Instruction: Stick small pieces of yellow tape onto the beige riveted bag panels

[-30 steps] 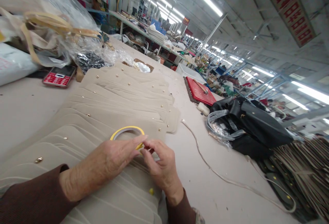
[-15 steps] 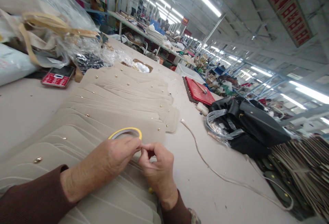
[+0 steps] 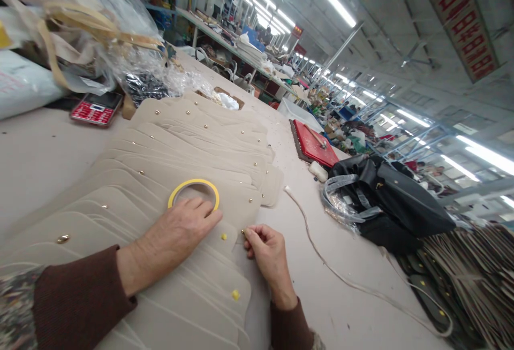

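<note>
My left hand (image 3: 187, 232) lies over the near rim of a roll of yellow tape (image 3: 194, 182), its fingers curled into the ring. The roll rests on a fanned spread of beige flat pieces (image 3: 201, 162), many with small brass studs. My right hand (image 3: 265, 243) pinches thumb against forefinger at a brass stud (image 3: 243, 231) by the right edge of the pieces. Between the hands, a small yellow tape bit (image 3: 224, 236) sits on one piece. A second yellow tape bit (image 3: 235, 295) is lower down, near a rounded corner.
A red-keyed phone (image 3: 96, 108) and plastic bags lie at the left. Toward the right are a red board (image 3: 315, 144) with a hammer on it, a black bag (image 3: 393, 189), a long pale cord (image 3: 341, 280) and stacked dark pieces (image 3: 466, 269).
My hands have parted. The right hand has moved right and slightly down to a stud, while the left stays at the tape roll, which now lies flatter. A yellow bit between them has come into view.
</note>
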Demonstrator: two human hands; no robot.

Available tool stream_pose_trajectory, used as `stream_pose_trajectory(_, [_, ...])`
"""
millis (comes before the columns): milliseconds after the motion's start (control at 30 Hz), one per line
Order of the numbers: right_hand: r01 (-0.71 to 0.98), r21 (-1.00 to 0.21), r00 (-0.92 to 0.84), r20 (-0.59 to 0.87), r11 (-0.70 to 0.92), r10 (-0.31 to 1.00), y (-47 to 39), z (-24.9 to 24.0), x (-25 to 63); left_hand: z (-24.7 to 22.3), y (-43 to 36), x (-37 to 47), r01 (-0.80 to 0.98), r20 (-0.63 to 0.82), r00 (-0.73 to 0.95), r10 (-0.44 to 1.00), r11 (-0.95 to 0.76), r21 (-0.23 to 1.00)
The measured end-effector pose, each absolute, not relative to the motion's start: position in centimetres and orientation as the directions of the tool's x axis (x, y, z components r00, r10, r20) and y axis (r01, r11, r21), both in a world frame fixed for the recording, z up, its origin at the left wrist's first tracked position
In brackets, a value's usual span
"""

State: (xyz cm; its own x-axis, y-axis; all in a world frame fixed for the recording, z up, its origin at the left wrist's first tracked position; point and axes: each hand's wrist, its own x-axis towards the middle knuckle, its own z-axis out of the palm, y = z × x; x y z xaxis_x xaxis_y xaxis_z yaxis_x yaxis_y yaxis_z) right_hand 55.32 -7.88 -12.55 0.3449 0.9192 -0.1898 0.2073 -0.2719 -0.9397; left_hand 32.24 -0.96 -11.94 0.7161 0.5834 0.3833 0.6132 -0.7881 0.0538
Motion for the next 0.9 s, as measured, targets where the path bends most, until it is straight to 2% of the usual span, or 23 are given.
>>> stream_pose_trajectory(167, [0.467,-0.870,0.282,-0.025,-0.160,0.959,-7.8,-13.1,54.7,-11.9,-0.8,32.5,0.611,0.342,0.712,0.614,-0.781,0.130])
stream_pose_trajectory(300, [0.588,-0.803,0.247,0.062,-0.099,0.967,-7.3,-13.1,54.4,-12.0,-1.0,32.5,0.579,0.345,0.721,0.602,-0.796,0.178])
stream_pose_trajectory(467, [0.613,-0.778,0.327,0.088,-0.140,0.941,-7.3,-13.1,54.9,-12.2,-1.1,32.4,0.506,0.396,0.738,0.546,-0.836,0.210])
stream_pose_trajectory(533, [0.507,-0.839,0.374,0.008,-0.198,0.927,-7.8,-13.1,55.3,-12.3,-1.1,32.3,0.493,0.423,0.734,0.532,-0.845,0.208])
stream_pose_trajectory(633, [0.374,-0.897,0.349,-0.099,-0.236,0.932,-8.4,-13.1,55.5,-12.4,-1.1,32.3,0.480,0.452,0.725,0.519,-0.852,0.208])
stream_pose_trajectory(700, [0.456,-0.873,0.321,-0.022,-0.174,0.947,-8.6,-13.3,55.4,-12.5,-1.2,32.3,0.470,0.461,0.725,0.513,-0.856,0.214])
stream_pose_trajectory(800, [0.627,-0.774,0.296,0.134,-0.087,0.946,-8.2,-13.6,54.9,-12.7,-1.3,32.3,0.449,0.464,0.728,0.504,-0.863,0.233])
stream_pose_trajectory(900, [0.719,-0.692,0.265,0.194,-0.059,0.945,-7.5,-13.7,54.5,-12.6,-1.5,32.2,0.423,0.476,0.728,0.493,-0.870,0.255])
